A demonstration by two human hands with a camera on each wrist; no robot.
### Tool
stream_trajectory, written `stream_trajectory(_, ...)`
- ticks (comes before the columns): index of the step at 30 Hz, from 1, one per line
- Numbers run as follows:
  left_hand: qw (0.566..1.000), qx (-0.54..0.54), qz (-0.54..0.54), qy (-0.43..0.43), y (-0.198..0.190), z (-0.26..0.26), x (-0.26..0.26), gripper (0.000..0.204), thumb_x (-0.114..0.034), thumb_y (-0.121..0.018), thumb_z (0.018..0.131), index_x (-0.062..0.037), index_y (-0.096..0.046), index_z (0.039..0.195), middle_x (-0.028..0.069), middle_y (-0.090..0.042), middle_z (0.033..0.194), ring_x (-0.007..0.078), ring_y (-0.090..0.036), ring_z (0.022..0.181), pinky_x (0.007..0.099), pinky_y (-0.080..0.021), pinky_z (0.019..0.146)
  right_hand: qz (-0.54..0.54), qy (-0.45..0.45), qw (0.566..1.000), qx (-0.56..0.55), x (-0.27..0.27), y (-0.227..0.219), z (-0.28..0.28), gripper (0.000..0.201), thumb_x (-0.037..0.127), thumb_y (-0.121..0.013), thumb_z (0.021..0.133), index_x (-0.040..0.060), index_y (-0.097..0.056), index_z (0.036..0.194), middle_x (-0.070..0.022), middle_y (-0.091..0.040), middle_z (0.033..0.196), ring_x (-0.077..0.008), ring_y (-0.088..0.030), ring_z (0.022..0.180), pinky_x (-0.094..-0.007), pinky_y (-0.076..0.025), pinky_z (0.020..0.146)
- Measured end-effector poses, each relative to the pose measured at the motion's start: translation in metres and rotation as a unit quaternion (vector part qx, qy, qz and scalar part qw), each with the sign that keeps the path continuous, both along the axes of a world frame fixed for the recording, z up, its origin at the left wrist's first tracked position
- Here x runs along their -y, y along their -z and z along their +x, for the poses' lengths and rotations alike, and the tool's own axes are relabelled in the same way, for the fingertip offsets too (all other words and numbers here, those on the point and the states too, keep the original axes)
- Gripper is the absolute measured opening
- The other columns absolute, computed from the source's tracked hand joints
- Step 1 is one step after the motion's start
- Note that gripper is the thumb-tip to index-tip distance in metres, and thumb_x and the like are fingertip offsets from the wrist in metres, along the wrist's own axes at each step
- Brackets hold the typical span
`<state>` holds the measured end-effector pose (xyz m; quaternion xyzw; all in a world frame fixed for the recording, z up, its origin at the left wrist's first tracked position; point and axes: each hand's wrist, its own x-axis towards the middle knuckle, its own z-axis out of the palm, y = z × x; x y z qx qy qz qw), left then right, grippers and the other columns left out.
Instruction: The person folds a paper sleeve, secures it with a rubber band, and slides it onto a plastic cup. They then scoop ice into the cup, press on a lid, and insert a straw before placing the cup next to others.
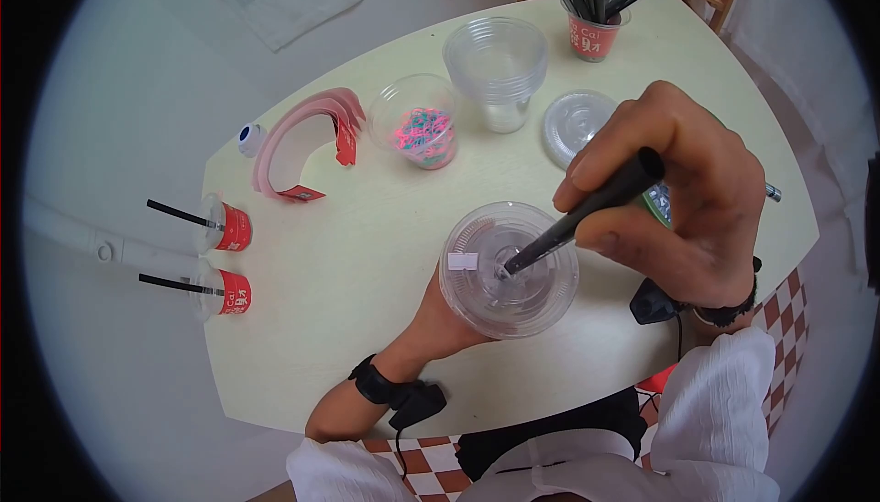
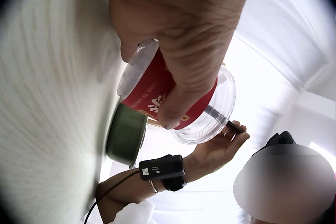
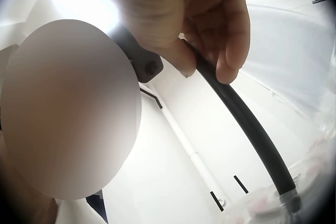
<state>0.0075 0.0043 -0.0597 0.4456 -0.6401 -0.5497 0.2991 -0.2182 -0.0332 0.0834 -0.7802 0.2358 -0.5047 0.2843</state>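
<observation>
Fingers of the right hand point(image 1: 683, 199) pinch a black plastic straw point(image 1: 579, 216), its tip at the centre hole of a clear domed lid on a red paper cup point(image 1: 509, 268). The left hand point(image 1: 438, 319) curls around this cup from below, near the pale table's point(image 1: 348, 254) front edge.

1 lidded cup point(image 1: 509, 268) in hand, 2 finished red cups point(image 1: 229, 227) with straws, 1 loose lid point(image 1: 576, 121), 1 bowl of bands point(image 1: 422, 126)
</observation>
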Motion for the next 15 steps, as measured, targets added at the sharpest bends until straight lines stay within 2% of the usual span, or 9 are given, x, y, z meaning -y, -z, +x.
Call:
stream_trajectory(3, 0.999, -0.028, 0.024, -0.009, -0.002, -0.001, 0.0, 0.107, -0.018, -0.09, 0.05, -0.0046, -0.03, 0.137, 0.0106, -0.043, 0.133, 0.0232, -0.043, 0.123, 0.0375, -0.034, 0.104, 0.022, 0.008, 0.999, -0.034, -0.001, 0.001, 0.002, 0.021, 0.005, -0.074, 0.069, -0.0007, -0.061, 0.085, -0.0058, -0.062, 0.078, -0.0118, -0.059, 0.068, -0.0225, -0.045, 0.061)
stream_trajectory(9, 1.0, -0.007, 0.011, 0.004, -0.002, -0.001, 0.003, 0.104, -0.018, -0.09, 0.051, -0.0038, -0.031, 0.136, 0.0099, -0.046, 0.131, 0.0231, -0.044, 0.122, 0.0371, -0.033, 0.105, 0.045, 0.015, 0.995, -0.087, 0.004, 0.007, 0.007, 0.023, 0.012, -0.076, 0.072, 0.0023, -0.062, 0.088, -0.0036, -0.061, 0.081, -0.0086, -0.059, 0.07, -0.02, -0.047, 0.059)
stream_trajectory(12, 0.998, -0.057, -0.014, -0.011, -0.007, 0.001, -0.002, 0.098, -0.015, -0.088, 0.053, -0.004, -0.034, 0.134, 0.0092, -0.049, 0.128, 0.0221, -0.048, 0.118, 0.0366, -0.038, 0.101, 0.016, 0.029, 0.999, -0.03, 0.007, 0.011, 0.01, 0.024, 0.012, -0.074, 0.074, 0.0, -0.061, 0.09, -0.0052, -0.06, 0.084, -0.0094, -0.057, 0.067, -0.0202, -0.047, 0.056)
stream_trajectory(15, 0.953, -0.24, 0.18, -0.047, -0.008, 0.0, -0.005, 0.092, -0.018, -0.088, 0.057, -0.0044, -0.037, 0.132, 0.0077, -0.052, 0.123, 0.0202, -0.052, 0.113, 0.0352, -0.043, 0.096, -0.049, 0.109, 0.99, 0.073, 0.007, 0.006, 0.012, 0.024, 0.011, -0.071, 0.076, -0.0026, -0.06, 0.093, -0.0071, -0.06, 0.086, -0.01, -0.055, 0.064, -0.02, -0.045, 0.055)
